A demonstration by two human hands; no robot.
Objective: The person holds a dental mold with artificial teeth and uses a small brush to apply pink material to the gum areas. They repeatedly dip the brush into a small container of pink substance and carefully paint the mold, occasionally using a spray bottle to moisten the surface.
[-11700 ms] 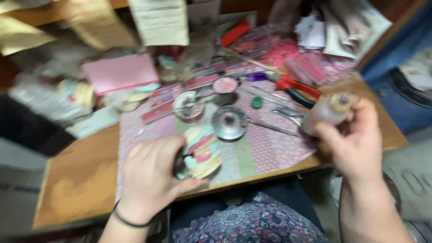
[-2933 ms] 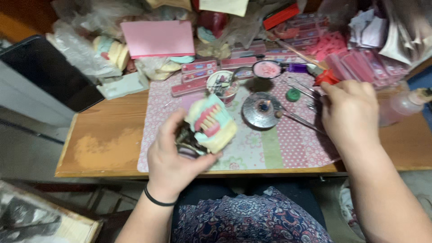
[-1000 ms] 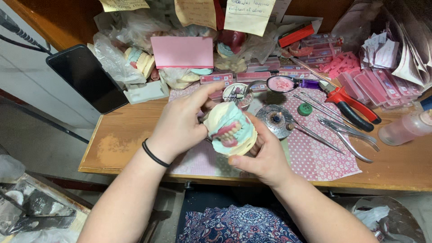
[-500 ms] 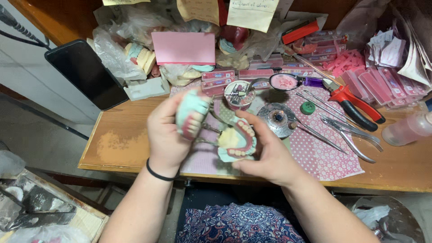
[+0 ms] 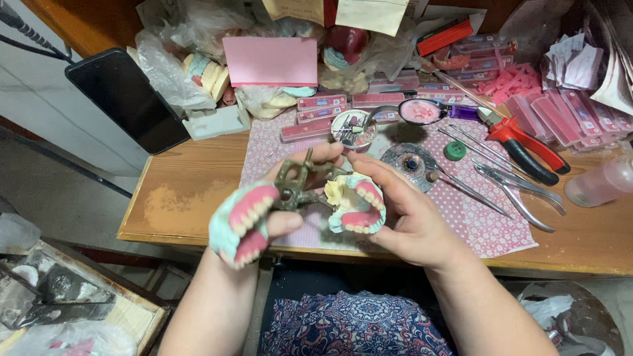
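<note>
A cluttered wooden worktop [image 5: 198, 191] fills my view, its middle covered by a pink patterned mat [image 5: 461, 211] and its far edge heaped with plastic bags, pink wax sheets and boxes of tooth strips. A dark phone [image 5: 125, 99] leans off the far left corner.

What has changed: half a second ago I saw the two denture halves closer together, the upper one raised in front of the left hand. Now the metal articulator [image 5: 297, 184] is swung wide open. My left hand [image 5: 290, 198] is closed around the hinge frame, and the teal-based denture model [image 5: 241, 221] on that side hangs down past the near edge of the worktop, pink gum and teeth facing me. My right hand [image 5: 409, 217] is cupped and gripping the other denture model [image 5: 356, 204], teeth turned toward the near edge, just above the mat. A second ago both halves were shut together as one block between the hands, so the set has been opened out and both tooth rows are now exposed for inspection.

Beyond the hands, toward the far edge, stand a small round dish [image 5: 353, 128] and a metal lid [image 5: 410, 161]. Red-handled pliers [image 5: 524, 148] and steel instruments [image 5: 521, 191] lie toward the right edge, beside a clear bottle [image 5: 603, 181].
</note>
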